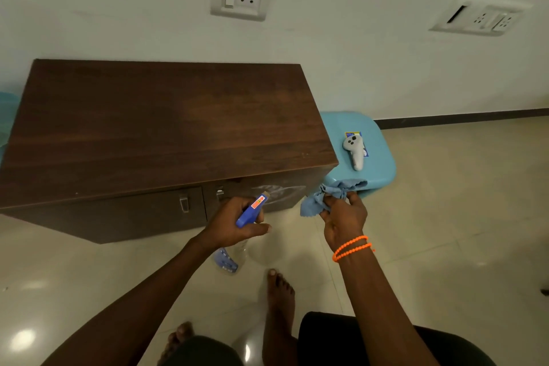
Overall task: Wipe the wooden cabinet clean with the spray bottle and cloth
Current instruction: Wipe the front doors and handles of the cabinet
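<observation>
A low dark wooden cabinet (166,128) stands against the wall, with two doors and metal handles on its front. My left hand (234,224) grips a clear spray bottle with a blue head (251,211), its nozzle aimed at the right door, where a wet misted patch (279,192) shows. My right hand (344,218) holds a crumpled light blue cloth (326,194) just off the cabinet's front right corner. The bottle's clear body hangs below my left hand.
A light blue plastic stool (380,142) stands right of the cabinet with a white handheld controller (355,150) on it. Wall sockets sit above. The floor is glossy beige tile; my bare feet (277,291) are close below the hands.
</observation>
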